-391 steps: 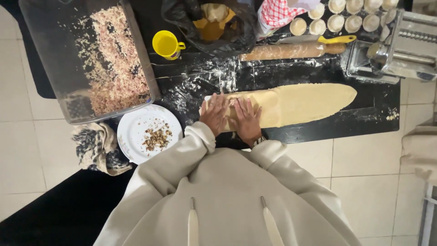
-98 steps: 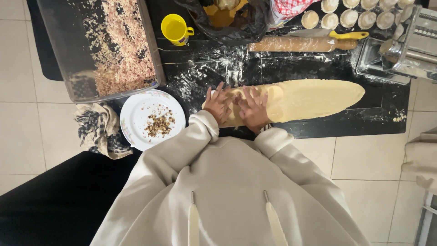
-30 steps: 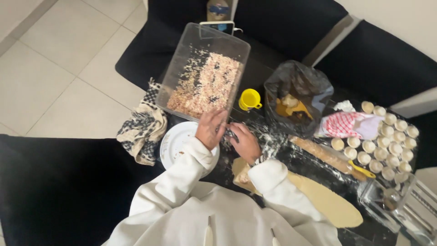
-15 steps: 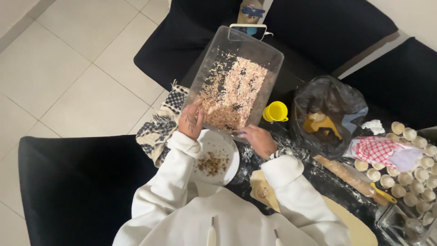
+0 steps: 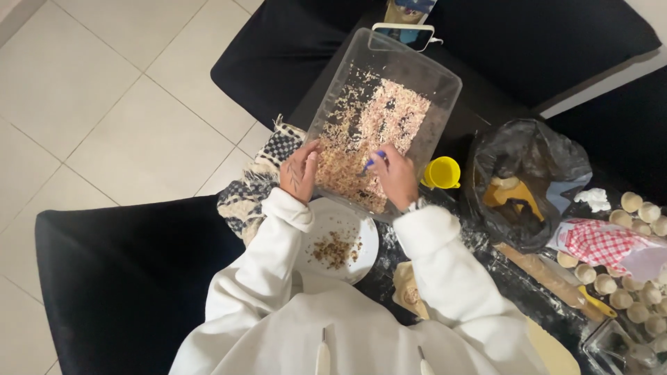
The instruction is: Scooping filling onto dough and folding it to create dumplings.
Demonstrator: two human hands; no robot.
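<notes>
A clear plastic tub [image 5: 445, 78] of pink-and-white chopped filling [image 5: 379, 132] is tipped up over the black table. My left hand [image 5: 299, 171] grips the tub's near left edge. Inside the tub, my right hand [image 5: 394, 176] is closed on a small blue-handled utensil [image 5: 373, 160] resting in the filling. Just below the tub sits a white plate [image 5: 361, 229] with a small heap of filling on it. A sheet of pale dough [image 5: 408, 292] lies under my right sleeve, mostly hidden.
A yellow cup [image 5: 442, 173] stands right of the tub, beside a black bag [image 5: 529, 182]. A rolling pin [image 5: 549, 274], a red-checked cloth [image 5: 604, 244] and several dough rounds [image 5: 643, 208] lie at the right. A patterned towel [image 5: 257, 184] hangs at the left. A phone [image 5: 406, 35] lies behind the tub.
Both hands left the dough and went to the tub. The left hand now grips its edge, the right hand has reached into the filling with the blue utensil, and the view has shifted left.
</notes>
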